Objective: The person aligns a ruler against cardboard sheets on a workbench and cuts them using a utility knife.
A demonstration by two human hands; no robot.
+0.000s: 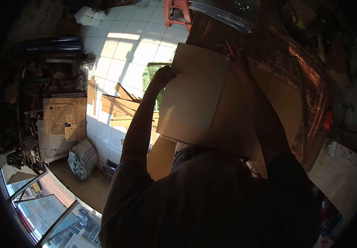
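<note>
A flat rectangular cardboard sheet (195, 89) lies in front of me on top of a larger brown board (244, 111). My left hand (162, 77) is at the upper left edge of the sheet, its fingers closed over that edge. Near the sheet's upper right corner, my right hand (239, 62) grips a slim red pen-like tool (231, 49), which points up and away from me. Whether it is a pen or a cutter I cannot make out. Shadow hides part of the right fingers.
The boards rest on a scuffed brown table (269, 49). Cardboard offcuts (120, 106) litter the white tiled floor (120, 53) at left. A red plastic stool (178, 12) stands beyond. A stuffed sack (83, 158) and stacked scrap (65, 118) sit farther left.
</note>
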